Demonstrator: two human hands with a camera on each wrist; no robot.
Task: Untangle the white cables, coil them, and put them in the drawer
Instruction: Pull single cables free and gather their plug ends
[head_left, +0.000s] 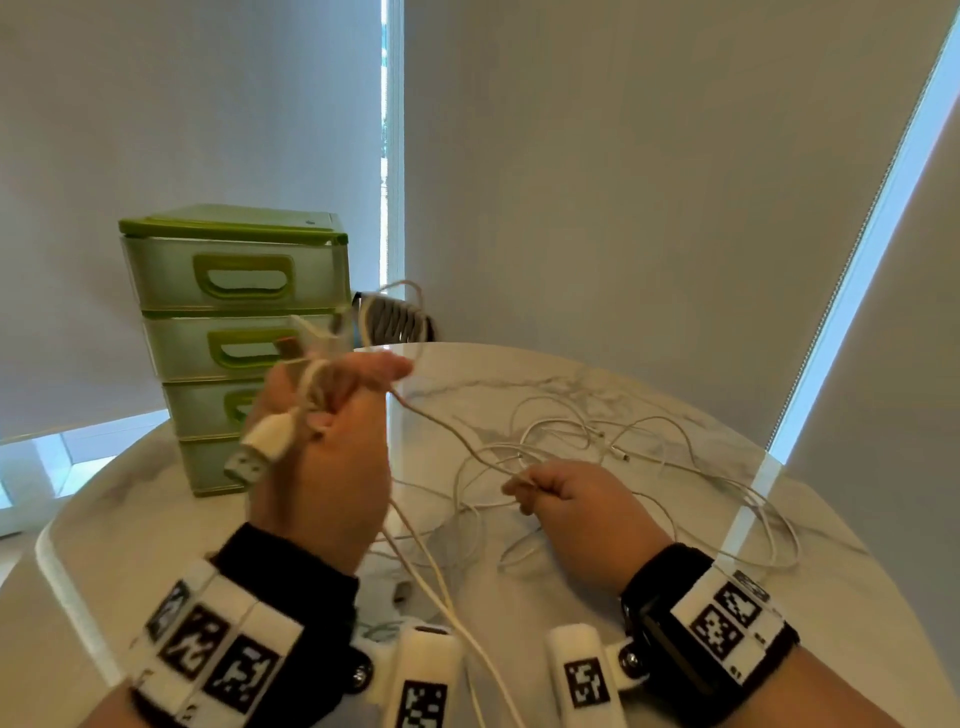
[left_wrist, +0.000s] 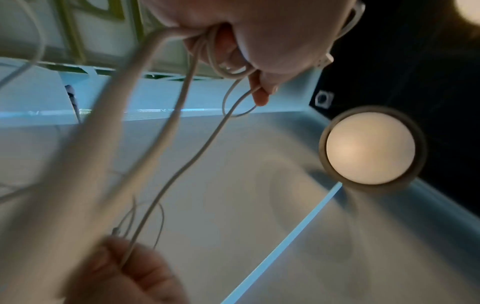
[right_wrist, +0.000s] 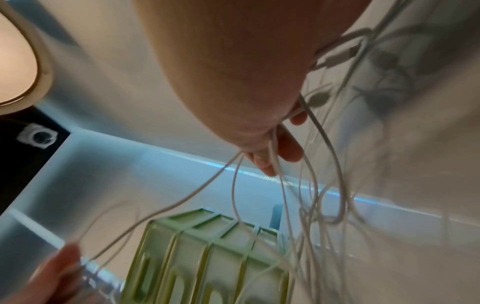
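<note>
My left hand (head_left: 332, 415) is raised above the table and grips a bundle of white cable loops (left_wrist: 207, 53). A USB plug (head_left: 257, 449) hangs from its palm side. One strand (head_left: 447, 436) runs from that hand down to my right hand (head_left: 550, 493), which pinches it low over the table. A tangle of white cables (head_left: 597, 447) lies spread on the marble table (head_left: 675, 519) beyond and around the right hand. The green drawer unit (head_left: 234, 322) stands at the table's back left with all its drawers closed.
Window blinds (head_left: 623, 182) hang close behind the round table. A chair back (head_left: 395, 317) shows just past the table's far edge, right of the drawer unit. More cable strands trail towards me between my wrists (head_left: 457, 613).
</note>
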